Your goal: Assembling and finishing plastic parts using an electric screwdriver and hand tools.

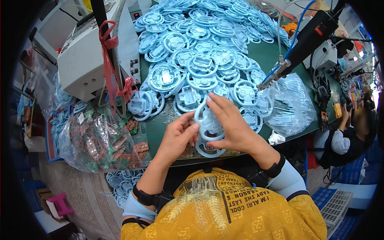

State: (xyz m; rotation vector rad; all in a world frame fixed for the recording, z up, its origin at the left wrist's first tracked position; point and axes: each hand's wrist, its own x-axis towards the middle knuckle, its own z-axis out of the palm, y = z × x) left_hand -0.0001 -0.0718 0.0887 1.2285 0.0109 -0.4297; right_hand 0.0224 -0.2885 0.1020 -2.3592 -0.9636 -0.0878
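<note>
Close in front of me, both hands hold a light blue plastic toy steering wheel [210, 121] above the table's near edge. My left hand [176, 135] is closed on its left rim, thumb bent over the fingers. Spanning the right side, my right hand [236, 127] has its fingers at the upper rim and its thumb at the lower part. Another blue wheel part [210, 151] shows just below the held one, partly hidden. More wheel parts [165, 77] of the same colour lie heaped beyond my hands, some face up and some showing their hollow backs.
A black electric screwdriver [314, 40] with a metal tip hangs at the upper right. Bags of circuit boards [106, 140] and of clear sticks [291, 106] flank the pile. Small screws [165, 115] lie loose on the green table; a grey machine [90, 60] stands left. Another person [348, 136] sits right.
</note>
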